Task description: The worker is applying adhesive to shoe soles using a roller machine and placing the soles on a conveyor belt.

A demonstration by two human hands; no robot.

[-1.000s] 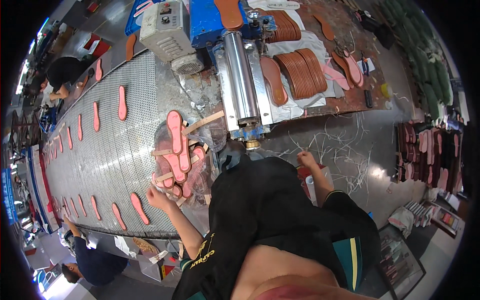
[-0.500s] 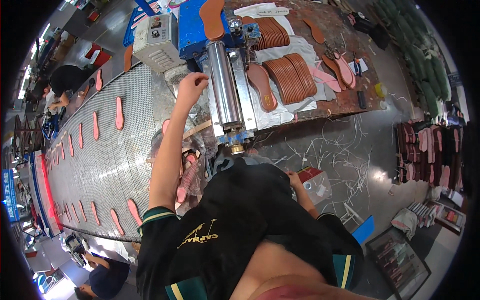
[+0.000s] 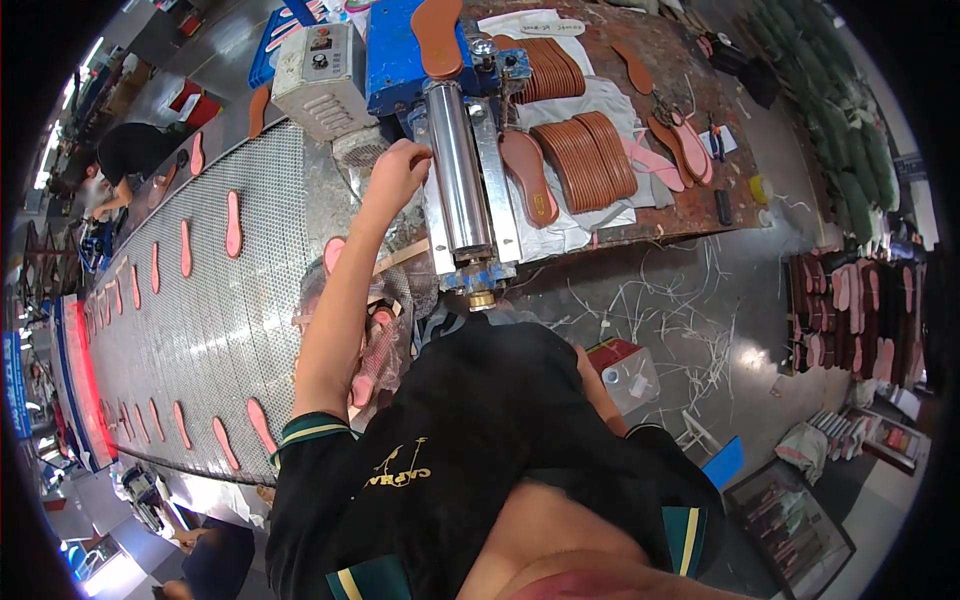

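Head view: left hand [image 3: 402,170] curls beside a shiny steel roller [image 3: 458,175], upper centre, any pinch unclear; right hand [image 3: 586,364] half-hidden, grip unreadable. Pink sole-shaped insoles [image 3: 233,225] line a grey metal-mesh conveyor [image 3: 215,340], left; white strips litter grey floor [image 3: 768,320], right.

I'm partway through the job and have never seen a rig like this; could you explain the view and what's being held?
There is no robot: these are a person's bare hands, seen from above by a wide fisheye camera on the left of their head, so straight edges bend. The left hand is beside the metal roller of a blue machine; I can't tell whether they touch. The right hand is low by the body, partly hidden. I see nothing held in either. On the bench, to the right, brown soles stand in rows. On the left, pink soles lie spaced along a mesh belt.
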